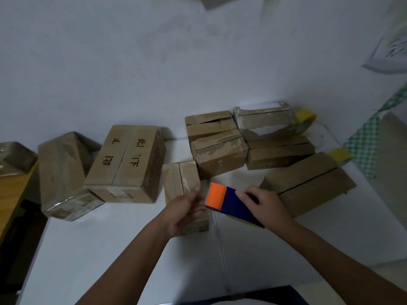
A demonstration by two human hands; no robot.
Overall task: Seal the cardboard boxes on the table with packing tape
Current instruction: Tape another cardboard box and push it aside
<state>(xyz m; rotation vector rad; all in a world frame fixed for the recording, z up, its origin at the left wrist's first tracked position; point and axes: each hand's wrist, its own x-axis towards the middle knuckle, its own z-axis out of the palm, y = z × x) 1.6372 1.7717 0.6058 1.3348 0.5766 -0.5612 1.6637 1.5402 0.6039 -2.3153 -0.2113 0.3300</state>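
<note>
A small upright cardboard box (180,181) stands in the middle of the white table (110,249), its top seam visible. My right hand (267,205) grips a blue tape dispenser (233,204) with an orange front guard, held just right of that box. My left hand (185,213) is in front of the box, fingers curled close to the dispenser's orange end; whether they pinch a tape end is unclear. A flat box (310,183) lies to the right with an open seam.
Several more boxes stand at the back: a large printed one (130,164), a tilted taped one (63,170), and stacked worn ones (220,150). Two yellow tape rolls (307,122) (340,155) lie at the far right. The wall is right behind them.
</note>
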